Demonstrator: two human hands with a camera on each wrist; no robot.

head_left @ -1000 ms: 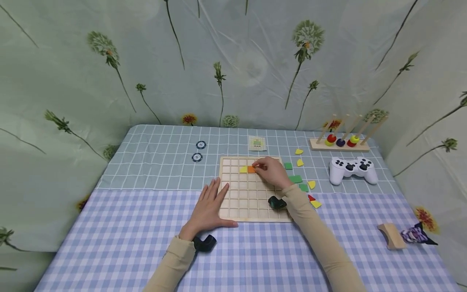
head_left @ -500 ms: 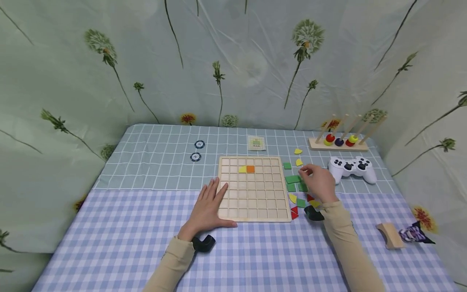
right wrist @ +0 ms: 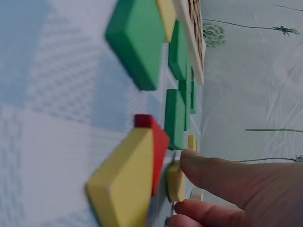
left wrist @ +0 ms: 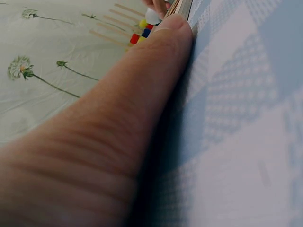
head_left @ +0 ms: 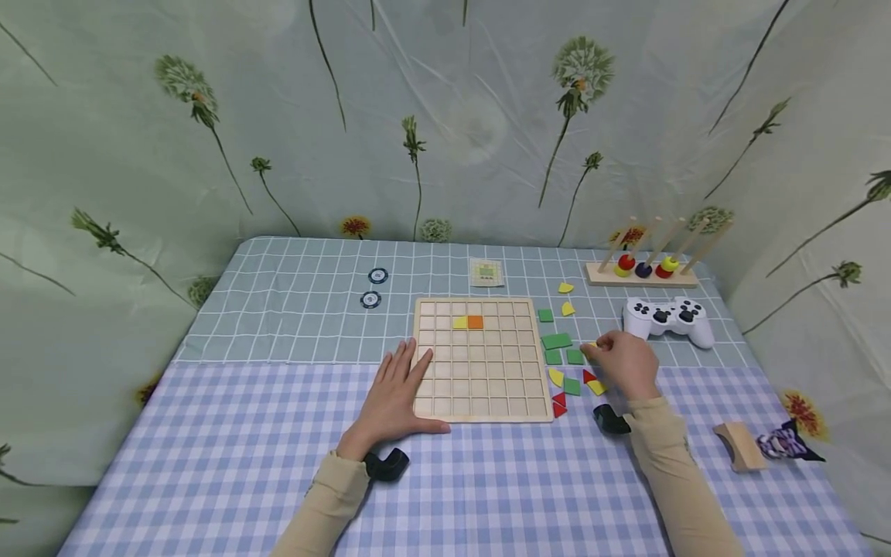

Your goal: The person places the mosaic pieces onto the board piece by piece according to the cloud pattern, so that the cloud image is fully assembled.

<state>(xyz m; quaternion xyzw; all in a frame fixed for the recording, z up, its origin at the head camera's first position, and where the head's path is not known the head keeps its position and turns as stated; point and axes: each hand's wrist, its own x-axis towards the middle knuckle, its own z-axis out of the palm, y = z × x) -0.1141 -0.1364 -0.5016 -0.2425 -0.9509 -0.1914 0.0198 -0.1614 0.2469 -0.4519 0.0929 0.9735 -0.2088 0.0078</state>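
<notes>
Grid board (head_left: 480, 371), frame centre; left hand (head_left: 395, 396) spread wide at its lower-left edge, presumably steadying it. Right hand (head_left: 626, 365), right of centre: pinching a yellow piece (right wrist: 175, 182).

No readable text or numbers; marks on the round chips (head_left: 371, 299) too small.

Fingers (right wrist: 213, 212) pinching a small yellow piece (right wrist: 175, 182), red piece (right wrist: 160, 146) nearby, green pieces (right wrist: 174, 118) beyond
</notes>
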